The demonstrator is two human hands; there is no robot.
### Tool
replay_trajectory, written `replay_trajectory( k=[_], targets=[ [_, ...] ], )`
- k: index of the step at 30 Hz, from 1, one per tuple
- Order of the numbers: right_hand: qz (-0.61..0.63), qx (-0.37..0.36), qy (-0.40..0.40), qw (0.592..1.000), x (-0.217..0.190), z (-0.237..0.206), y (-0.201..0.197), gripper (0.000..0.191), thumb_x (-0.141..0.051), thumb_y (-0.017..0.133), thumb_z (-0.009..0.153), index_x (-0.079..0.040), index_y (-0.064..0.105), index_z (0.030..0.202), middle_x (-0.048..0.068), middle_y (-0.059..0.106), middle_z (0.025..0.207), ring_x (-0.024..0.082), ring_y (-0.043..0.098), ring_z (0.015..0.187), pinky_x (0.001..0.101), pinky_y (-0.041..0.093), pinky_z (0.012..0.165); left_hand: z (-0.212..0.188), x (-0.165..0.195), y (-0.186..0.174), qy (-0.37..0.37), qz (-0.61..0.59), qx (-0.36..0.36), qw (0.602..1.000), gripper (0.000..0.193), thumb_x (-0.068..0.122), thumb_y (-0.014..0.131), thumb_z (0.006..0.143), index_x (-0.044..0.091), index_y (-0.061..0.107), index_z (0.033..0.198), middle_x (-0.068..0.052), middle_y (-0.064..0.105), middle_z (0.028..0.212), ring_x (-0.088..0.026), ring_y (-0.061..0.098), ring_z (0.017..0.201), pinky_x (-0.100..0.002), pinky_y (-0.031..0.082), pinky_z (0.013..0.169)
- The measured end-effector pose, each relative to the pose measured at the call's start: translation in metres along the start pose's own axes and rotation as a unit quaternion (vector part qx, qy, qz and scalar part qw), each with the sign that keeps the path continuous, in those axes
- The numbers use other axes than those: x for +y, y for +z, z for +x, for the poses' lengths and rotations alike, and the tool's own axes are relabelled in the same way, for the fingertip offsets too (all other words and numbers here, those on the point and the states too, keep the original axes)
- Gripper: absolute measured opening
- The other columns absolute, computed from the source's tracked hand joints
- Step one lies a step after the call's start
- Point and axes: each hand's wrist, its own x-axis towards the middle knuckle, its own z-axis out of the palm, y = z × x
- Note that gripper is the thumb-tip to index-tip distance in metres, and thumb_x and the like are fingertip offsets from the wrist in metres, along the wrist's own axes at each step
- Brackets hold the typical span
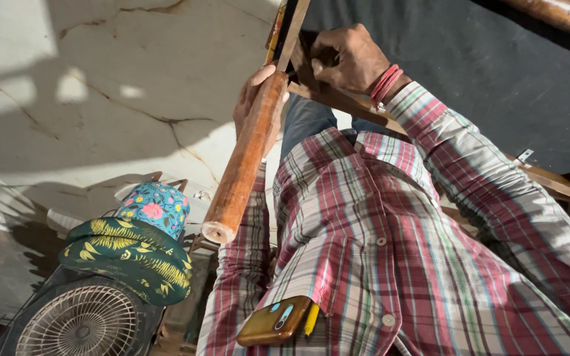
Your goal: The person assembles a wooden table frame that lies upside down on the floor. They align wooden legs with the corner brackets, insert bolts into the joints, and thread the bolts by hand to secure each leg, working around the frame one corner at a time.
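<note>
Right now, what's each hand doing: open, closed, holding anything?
Left hand: closed around the round wooden handle, near its upper end.
Right hand: fingers curled closed on the wooden frame; what it pinches cannot be told.

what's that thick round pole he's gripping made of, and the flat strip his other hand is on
The pole looks like wood: reddish-brown, matt, with a pale cut end showing what seem to be growth rings. The left hand wraps its upper part. The strip under the right hand also looks like wood, flat and brown with square edges, though its yellow-edged side could be paint or another material.
</note>
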Motion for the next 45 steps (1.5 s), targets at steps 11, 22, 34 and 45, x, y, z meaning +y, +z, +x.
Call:
replay_trajectory(
  k=[11, 22, 34, 45],
  targets=[
    [0.196, 0.002, 0.099, 0.976, 0.011, -0.015, 0.006, 0.017, -0.014, 0.066, 0.107, 0.003, 0.069, 0.107, 0.013, 0.073, 0.087, 0.025, 0.074, 0.072, 0.0350, 0.062, 0.063, 0.002, 0.005, 0.000, -0.092, -0.131, 0.017, 0.987, 0.039, 0.004, 0.074, 0.099, 0.009, 0.060, 0.135, -0.012, 0.066, 0.130, -0.028, 0.068, 0.120, -0.035, 0.058, 0.101],
    [0.024, 0.084, -0.080, 0.993, 0.031, -0.013, 0.031, 0.043, -0.029, 0.042, 0.122, 0.005, 0.059, 0.101, 0.024, 0.061, 0.090, 0.037, 0.061, 0.070, 0.0450, 0.049, 0.065, 0.002, 0.013, 0.003, -0.070, -0.119, 0.038, 0.990, 0.040, 0.005, 0.076, 0.098, 0.009, 0.059, 0.135, -0.012, 0.066, 0.129, -0.029, 0.068, 0.121, -0.038, 0.057, 0.104],
    [0.175, 0.043, 0.156, 0.971, 0.009, -0.015, 0.026, 0.048, -0.042, 0.049, 0.116, 0.005, 0.060, 0.107, 0.019, 0.057, 0.076, 0.031, 0.056, 0.067, 0.0470, 0.046, 0.064, 0.005, 0.005, 0.002, -0.092, -0.090, 0.008, 0.992, 0.036, 0.008, 0.071, 0.100, 0.008, 0.061, 0.134, -0.008, 0.065, 0.128, -0.031, 0.068, 0.116, -0.041, 0.058, 0.096],
    [0.133, 0.049, 0.105, 0.984, 0.004, -0.008, 0.027, 0.042, -0.035, 0.044, 0.114, 0.003, 0.060, 0.107, 0.022, 0.063, 0.089, 0.032, 0.060, 0.082, 0.0442, 0.049, 0.076, 0.001, -0.013, 0.003, -0.058, -0.105, 0.046, 0.992, 0.030, 0.009, 0.074, 0.097, 0.012, 0.064, 0.126, -0.010, 0.069, 0.124, -0.026, 0.071, 0.107, -0.033, 0.058, 0.090]
  ],
)
